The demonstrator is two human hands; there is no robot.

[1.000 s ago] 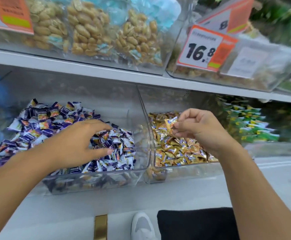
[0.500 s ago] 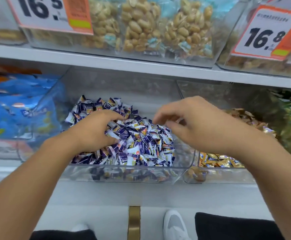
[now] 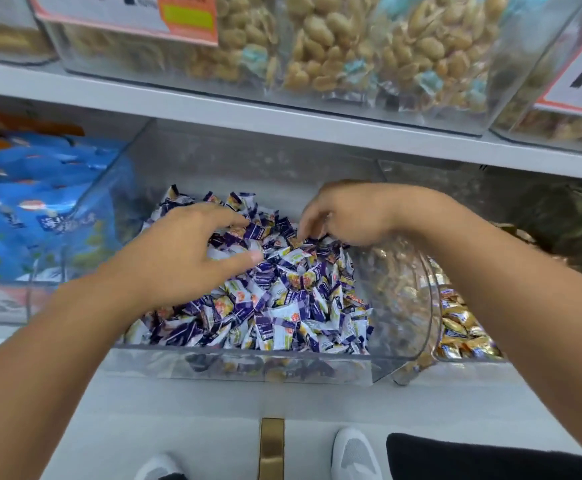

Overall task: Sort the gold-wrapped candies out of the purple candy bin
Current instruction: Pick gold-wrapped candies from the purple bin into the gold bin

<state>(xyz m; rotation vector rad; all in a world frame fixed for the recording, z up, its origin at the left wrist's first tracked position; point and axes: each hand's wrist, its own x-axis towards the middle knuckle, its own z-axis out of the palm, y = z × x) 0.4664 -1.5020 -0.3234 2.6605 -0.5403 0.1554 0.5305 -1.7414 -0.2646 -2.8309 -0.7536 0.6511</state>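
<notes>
While the right hand (image 3: 348, 216) dips its curled fingertips (image 3: 303, 233) into the back of the pile, they seem to close on something small and tan among the wrappers. Motion blur hides whether they have truly pinched it, so I cannot tell if a gold candy is in them. The wrist arches high over the clear wall, likely because that lets the fingers come down from above and pluck one piece without dragging its neighbours.

Across from it the left hand (image 3: 185, 258) hovers low with thumb (image 3: 244, 258) and fingers spread, the tips touching the purple candies (image 3: 282, 299) (a raking pose, I would judge, to part the top layer and uncover strays). It holds nothing.

Both hands work inside the purple candy bin (image 3: 248, 358), a clear tub on the lower shelf, heaped with purple-and-white wrappers. A few tan or orange patches show in the heap, but most look like printing on the purple wrappers, so how many gold ones remain is uncertain.

Just beside it on the right stands the gold candy bin (image 3: 462, 327), where any found piece presumably belongs. Blue bags (image 3: 40, 202) fill the tub to the left, and packets of peanuts (image 3: 334, 43) sit on the shelf above.
</notes>
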